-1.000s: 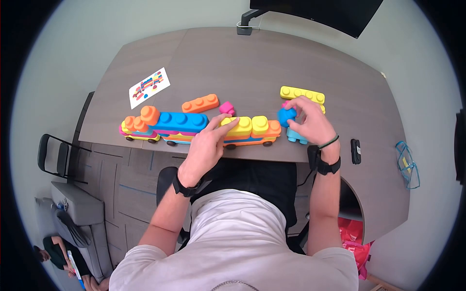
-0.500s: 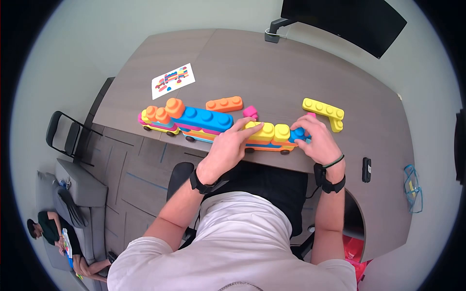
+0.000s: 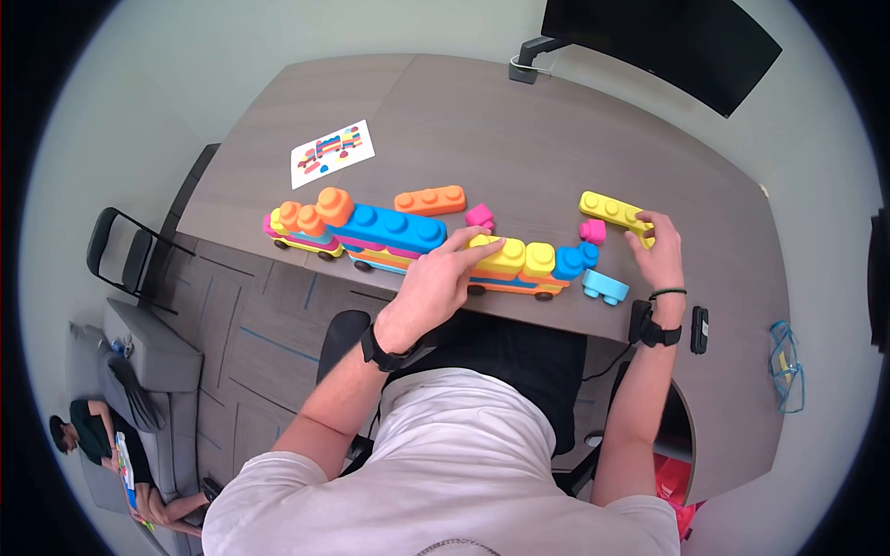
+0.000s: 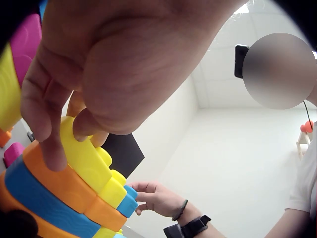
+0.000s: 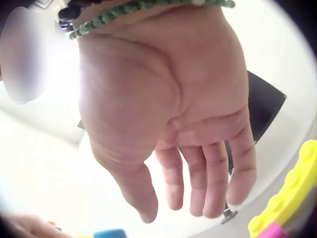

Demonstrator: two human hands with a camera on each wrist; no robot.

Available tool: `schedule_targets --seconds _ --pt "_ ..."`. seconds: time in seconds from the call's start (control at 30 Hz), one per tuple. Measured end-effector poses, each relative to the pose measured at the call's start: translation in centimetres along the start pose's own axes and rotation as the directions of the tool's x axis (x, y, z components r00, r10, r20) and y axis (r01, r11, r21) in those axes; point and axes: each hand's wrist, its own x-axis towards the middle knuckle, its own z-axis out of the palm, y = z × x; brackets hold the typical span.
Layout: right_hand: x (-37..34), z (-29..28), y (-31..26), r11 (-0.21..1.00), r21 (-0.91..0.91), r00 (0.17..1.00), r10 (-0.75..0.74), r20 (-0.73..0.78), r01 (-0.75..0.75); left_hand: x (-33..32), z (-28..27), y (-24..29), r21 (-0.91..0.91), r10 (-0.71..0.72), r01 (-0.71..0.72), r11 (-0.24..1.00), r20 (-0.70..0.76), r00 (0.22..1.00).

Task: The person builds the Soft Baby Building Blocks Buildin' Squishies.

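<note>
A train of toy building blocks (image 3: pixel 394 227) stands along the table's near edge, with dark wheels beneath. My left hand (image 3: pixel 428 285) grips a yellow block (image 4: pixel 86 158) on its right part, fingers over the top and side. Beyond a smaller yellow block (image 3: pixel 540 259), a blue block (image 3: pixel 568 264) sits at the train's right end. My right hand (image 3: pixel 662 255) is at the near end of a long yellow block (image 3: pixel 607 206), overlapping a shorter yellow block (image 3: pixel 647 238). The right wrist view shows its fingers extended, with nothing between them. A light blue block (image 3: pixel 605 286) lies between hand and train.
Behind the train lie an orange block (image 3: pixel 429 200) and a magenta block (image 3: pixel 479 217); another magenta block (image 3: pixel 591 232) lies farther right. A picture card (image 3: pixel 332 154) is at the back left. A black case (image 3: pixel 700 330) and glasses (image 3: pixel 788 366) lie at right.
My right hand brought the blue block to the train's right end, let go and moved right to the yellow blocks. The left hand keeps its grip. The head view shifted.
</note>
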Motion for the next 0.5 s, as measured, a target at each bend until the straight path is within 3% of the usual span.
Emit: schedule_targets --seconds 0.03,0.07,0.13,0.17,0.23,0.5 --pt "0.2 0.5 2.1 0.992 -0.124 0.994 0.012 -0.109 -0.025 0.0 0.1 0.0 -0.006 0.004 -0.004 1.0 0.0 1.0" --pt "0.4 1.6 5.1 0.992 -0.125 0.994 0.015 -0.11 -0.029 0.0 0.0 -0.1 -0.008 0.006 -0.006 1.0 0.002 1.0" --pt "0.5 2.5 10.5 0.969 -0.195 0.966 -0.19 -0.176 0.155 0.0 0.3 -0.3 -0.026 0.015 -0.015 1.0 -0.02 1.0" --pt "0.2 1.4 9.1 0.968 -0.212 0.968 -0.175 -0.18 0.136 0.0 0.4 -0.4 -0.044 0.028 -0.028 0.999 -0.007 1.0" --pt "0.0 0.4 6.4 0.994 -0.045 0.991 0.093 -0.091 -0.097 0.1 0.2 -0.4 -0.038 -0.04 0.041 0.998 0.036 0.999" --pt "-0.5 1.2 6.4 0.941 -0.209 0.963 0.253 -0.089 -0.266 0.2 0.0 0.1 -0.046 -0.025 0.026 0.999 0.01 1.0"
